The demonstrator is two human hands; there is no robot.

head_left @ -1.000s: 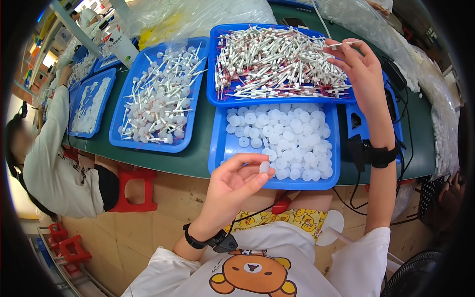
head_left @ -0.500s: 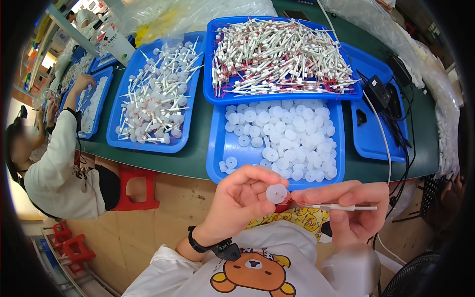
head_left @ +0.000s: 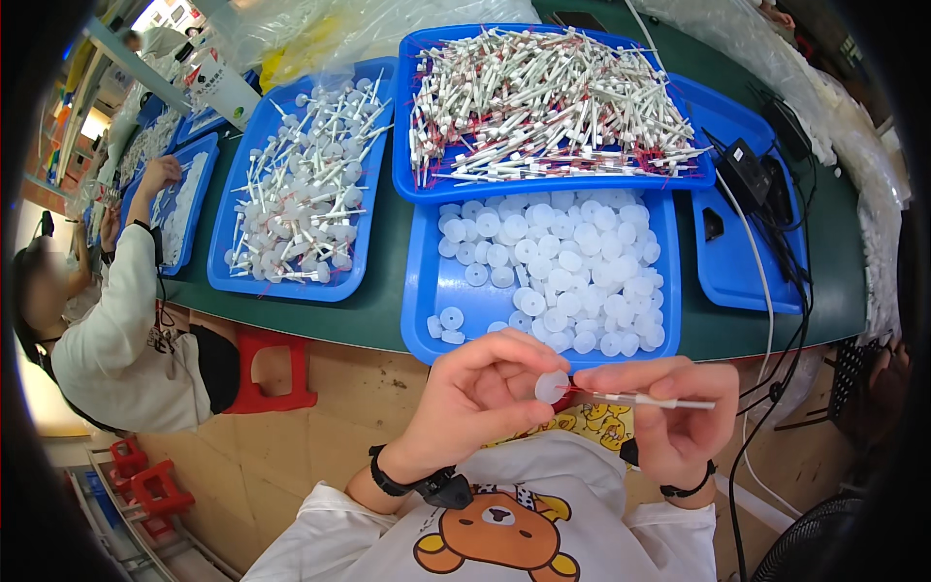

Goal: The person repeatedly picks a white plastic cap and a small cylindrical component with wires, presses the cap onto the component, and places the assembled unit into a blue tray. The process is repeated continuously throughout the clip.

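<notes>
My left hand [head_left: 461, 407] pinches a translucent white round disc [head_left: 551, 387] between thumb and fingers, above my lap. Close on its right, my right hand [head_left: 684, 422] grips a slim white stick-like piece [head_left: 621, 398] with thin red wires at its left end. Those wires reach the disc's face; whether they pass through its centre hole I cannot tell. Just beyond my hands sits a blue tray [head_left: 446, 296] of loose matching discs. Overlapping its far side, another blue tray [head_left: 558, 188] is heaped with white sticks with red wires.
Left of these, a blue tray [head_left: 221, 257] holds discs joined to sticks. On the right, black adapters [head_left: 745, 177] and cables lie over a blue tray [head_left: 742, 281]. A co-worker [head_left: 126, 339] sits at left by a red stool [head_left: 276, 373]. Plastic sheeting [head_left: 388, 39] covers the far edge.
My right hand has moved slightly left with the stick, closer to the left hand. The disc has turned and shifted a little right. The co-worker's arm has moved slightly.
</notes>
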